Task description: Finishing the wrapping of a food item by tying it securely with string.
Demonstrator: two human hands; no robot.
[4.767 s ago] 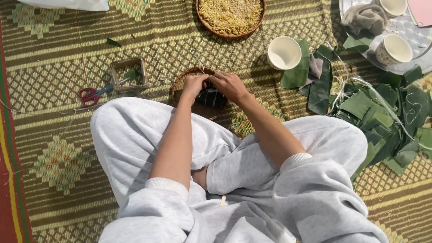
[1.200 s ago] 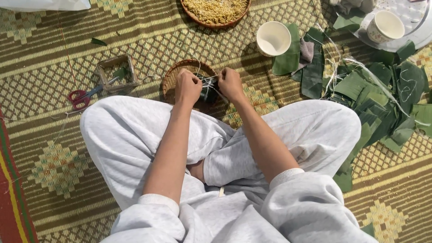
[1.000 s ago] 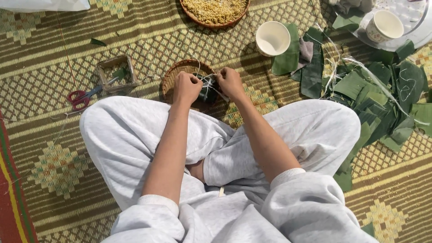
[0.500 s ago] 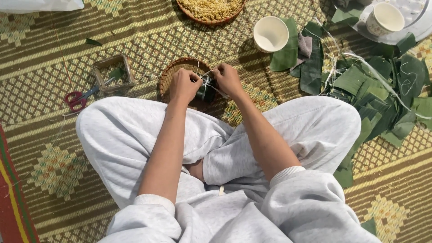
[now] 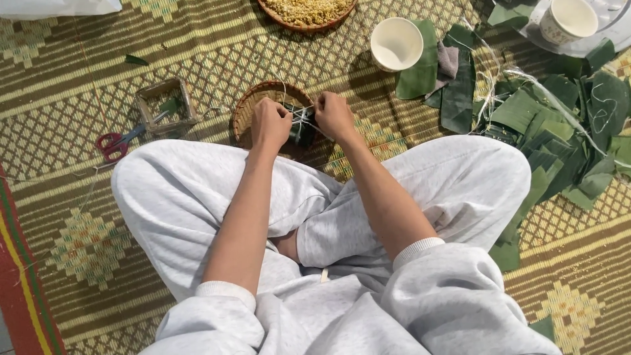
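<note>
Left hand [image 5: 269, 123], right hand [image 5: 334, 116] pinch pale string [image 5: 303, 116] on leaf-wrapped parcel [image 5: 302, 128] over small woven basket [image 5: 253, 105]; scissors [image 5: 118, 141] left on mat [image 5: 79, 72].

Under you, a rough woven straw mat [image 5: 79, 85]. Your sweatpants [image 5: 197, 197] are soft matt cotton. You hold a smooth leaf-wrapped parcel [image 5: 302, 128] tied with thin string [image 5: 303, 117] over a woven bamboo basket [image 5: 253, 108]. Glossy banana leaves [image 5: 565, 125] right; plastic-handled scissors [image 5: 117, 141] left.
</note>
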